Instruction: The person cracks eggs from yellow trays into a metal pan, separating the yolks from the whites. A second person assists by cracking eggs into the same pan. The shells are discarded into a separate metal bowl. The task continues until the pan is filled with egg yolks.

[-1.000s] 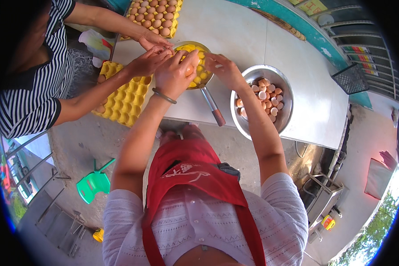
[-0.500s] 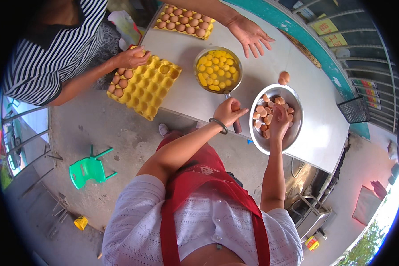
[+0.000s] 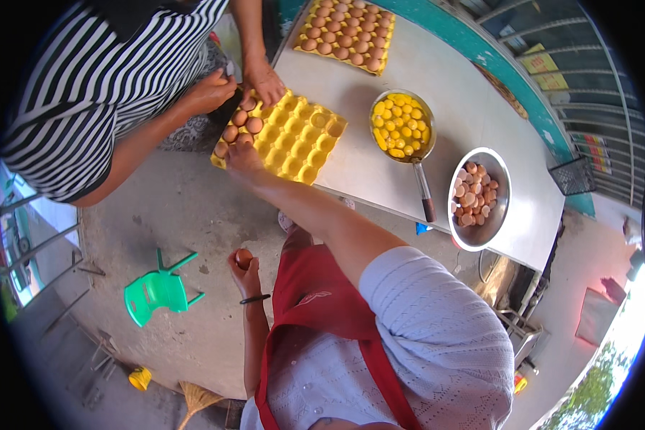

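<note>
My left hand (image 3: 244, 271), with a dark band at the wrist, is held low beside my red apron, away from the table, and grips a brown egg (image 3: 244, 258). My right arm stretches across to the yellow egg tray (image 3: 297, 140). There my right hand (image 3: 241, 156) rests on the brown eggs (image 3: 241, 123) at the tray's near left corner. Its fingers are hidden, so I cannot see whether it grips one. A person in a striped shirt has both hands (image 3: 264, 82) at the same end of the tray.
On the grey table (image 3: 408, 57) are a pan of yolks (image 3: 401, 125), a metal bowl of eggshells (image 3: 479, 197) and a full egg tray (image 3: 347, 29). A green plastic chair (image 3: 158, 288) and a broom (image 3: 196, 398) are on the concrete floor.
Both my hands have left the metal bowl. The right one has reached over to the yellow tray. The left one has dropped beside my apron, holding an egg.
</note>
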Demonstrator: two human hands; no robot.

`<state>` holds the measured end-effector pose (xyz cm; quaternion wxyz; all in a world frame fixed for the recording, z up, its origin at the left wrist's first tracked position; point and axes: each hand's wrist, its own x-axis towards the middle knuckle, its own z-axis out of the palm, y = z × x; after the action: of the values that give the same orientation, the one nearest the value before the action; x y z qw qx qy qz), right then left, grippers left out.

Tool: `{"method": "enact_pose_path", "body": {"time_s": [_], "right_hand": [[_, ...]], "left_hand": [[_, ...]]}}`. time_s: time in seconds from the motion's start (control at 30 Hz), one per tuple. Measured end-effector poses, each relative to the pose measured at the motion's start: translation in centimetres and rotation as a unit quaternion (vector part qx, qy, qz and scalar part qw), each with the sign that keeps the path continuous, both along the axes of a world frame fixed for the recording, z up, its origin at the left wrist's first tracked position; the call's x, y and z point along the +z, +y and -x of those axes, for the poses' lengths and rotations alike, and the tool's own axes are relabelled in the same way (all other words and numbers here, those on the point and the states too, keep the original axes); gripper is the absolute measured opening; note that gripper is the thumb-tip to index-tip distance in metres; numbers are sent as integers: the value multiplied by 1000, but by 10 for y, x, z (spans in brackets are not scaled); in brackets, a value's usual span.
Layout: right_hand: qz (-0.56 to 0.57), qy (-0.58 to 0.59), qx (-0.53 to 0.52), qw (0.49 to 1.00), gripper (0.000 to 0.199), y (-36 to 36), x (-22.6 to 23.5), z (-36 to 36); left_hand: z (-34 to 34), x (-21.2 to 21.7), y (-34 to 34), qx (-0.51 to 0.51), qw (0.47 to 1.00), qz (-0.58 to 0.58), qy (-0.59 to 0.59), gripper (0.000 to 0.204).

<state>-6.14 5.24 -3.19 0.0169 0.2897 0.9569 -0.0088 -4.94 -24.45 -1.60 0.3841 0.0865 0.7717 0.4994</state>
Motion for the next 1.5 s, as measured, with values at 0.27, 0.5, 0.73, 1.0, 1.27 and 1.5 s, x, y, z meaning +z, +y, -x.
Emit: {"method": "enact_pose_path", "body": {"time_s": [0.27,0.5,0.73,1.0,1.27,1.5], "right_hand": [[51,-120,-94,987,30,-3,5,48],[331,236,-281,869,50,6,61,-50],[494,506,-242,665,47,-17,108,-259],[138,457,-177,860,50,10,172,-363],[470,633,-323,524,49,54,150,-437],[598,514,-302,536,48,76,128,-487]], "left_hand": [[37,33,-11,-11,999,19,50,51],[37,48,29,-126,983,-54,121,51],[-67,110,160,-146,967,-80,-193,51],[-174,112,267,-281,887,-124,-345,45],[-232,111,314,-311,894,-114,-301,41],[-262,116,335,-481,849,-209,68,49]]}}
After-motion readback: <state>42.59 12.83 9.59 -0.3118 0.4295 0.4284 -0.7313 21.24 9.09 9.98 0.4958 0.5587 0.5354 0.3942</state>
